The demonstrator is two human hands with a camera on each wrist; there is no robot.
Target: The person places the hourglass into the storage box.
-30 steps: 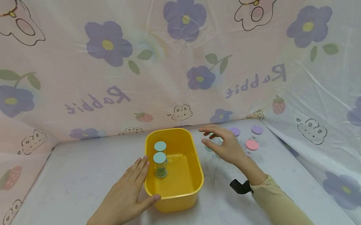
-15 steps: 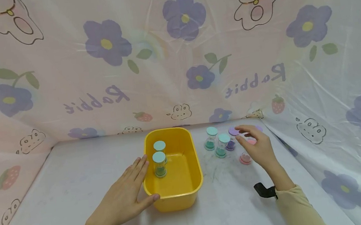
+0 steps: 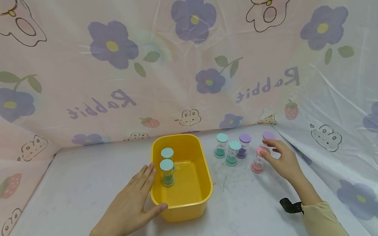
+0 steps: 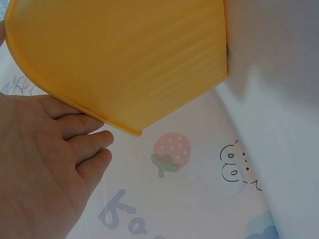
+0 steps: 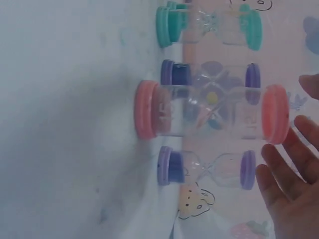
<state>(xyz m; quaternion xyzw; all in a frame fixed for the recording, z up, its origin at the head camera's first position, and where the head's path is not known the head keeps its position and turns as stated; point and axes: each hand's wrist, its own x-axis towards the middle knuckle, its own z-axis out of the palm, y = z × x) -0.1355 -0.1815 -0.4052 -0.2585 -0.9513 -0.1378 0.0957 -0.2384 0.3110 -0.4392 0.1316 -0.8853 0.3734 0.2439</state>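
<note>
My left hand [image 3: 129, 206] rests with straight fingers along the left rim of a yellow bin [image 3: 186, 212]. Inside that bin, near its left wall, stand two teal-capped hourglasses, a front one [image 3: 167, 172] and one behind it. On the right, my right hand [image 3: 284, 161] is beside the top of an upright pink hourglass [image 3: 257, 164], fingers apart and slightly bent. In the right wrist view its fingertips are close to the pink cap [image 5: 275, 113]; whether they touch it I cannot tell. A purple-capped hourglass [image 3: 268, 135] stands behind, partly hidden by that hand.
Two more teal hourglasses [image 3: 233, 153] and another purple one [image 3: 244, 138] stand upright between the bin and the pink hourglass. A patterned sheet [image 3: 170, 77] hangs behind the white table [image 3: 83, 178] and along both sides.
My right hand has moved right, away from the teal hourglasses and over to the pink one, uncovering the teal and nearer purple ones. The left hand and bin have stayed put.
</note>
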